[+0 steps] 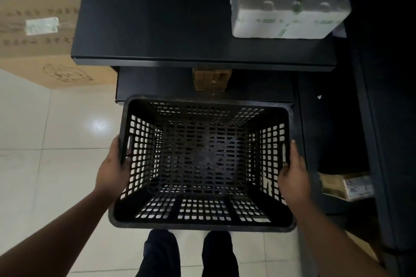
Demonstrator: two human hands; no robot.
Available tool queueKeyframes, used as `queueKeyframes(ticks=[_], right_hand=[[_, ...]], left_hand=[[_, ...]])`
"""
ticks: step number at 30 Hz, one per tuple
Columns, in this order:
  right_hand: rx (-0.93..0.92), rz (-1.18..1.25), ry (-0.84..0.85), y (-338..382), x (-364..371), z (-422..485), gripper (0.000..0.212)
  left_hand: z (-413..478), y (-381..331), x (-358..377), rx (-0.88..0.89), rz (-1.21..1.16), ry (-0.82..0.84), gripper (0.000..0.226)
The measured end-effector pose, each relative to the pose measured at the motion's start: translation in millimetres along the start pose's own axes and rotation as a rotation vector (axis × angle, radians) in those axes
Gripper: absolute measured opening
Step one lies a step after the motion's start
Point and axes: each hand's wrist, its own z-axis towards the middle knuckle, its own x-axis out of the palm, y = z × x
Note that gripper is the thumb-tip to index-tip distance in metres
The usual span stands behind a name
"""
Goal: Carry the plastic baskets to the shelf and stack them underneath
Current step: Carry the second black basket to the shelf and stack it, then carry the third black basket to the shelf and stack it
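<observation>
I hold a black perforated plastic basket in front of me, its open top facing the camera. My left hand grips the left rim at the handle slot. My right hand grips the right rim. The basket's far edge is right at the front of the dark shelf unit, level with its lower board. The basket is empty inside. No second basket is visible.
A white foam box sits on the upper shelf at the right. A small brown box rests on the lower board. Cardboard cartons stand at the left on the pale tiled floor. A small package lies at the right.
</observation>
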Motion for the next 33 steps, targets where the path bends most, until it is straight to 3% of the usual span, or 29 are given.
queueKeyframes(ticks=[6,11,18,22,33], right_hand=[[-0.009,0.009,0.011,4,-11,-3,0.085],[-0.084,-0.108,-0.03,16,-44,-16,0.071],[-0.105,-0.014,-0.099,45,-119,-92,0.071],[-0.021,0.098,-0.163,57,-166,-159,0.072],[0.266,0.269,-0.627,44,-276,-418,0.078]], left_hand=[[2,4,-4,0.025,0.024,0.033,0.067],[-3,-18,-35,0.064,0.2,-0.041,0.086],[-31,-98,-112,0.335,0.243,-0.031,0.079],[-60,-152,-143,0.542,0.195,0.107,0.082],[-228,-339,-198,1.21,0.172,0.445,0.08]])
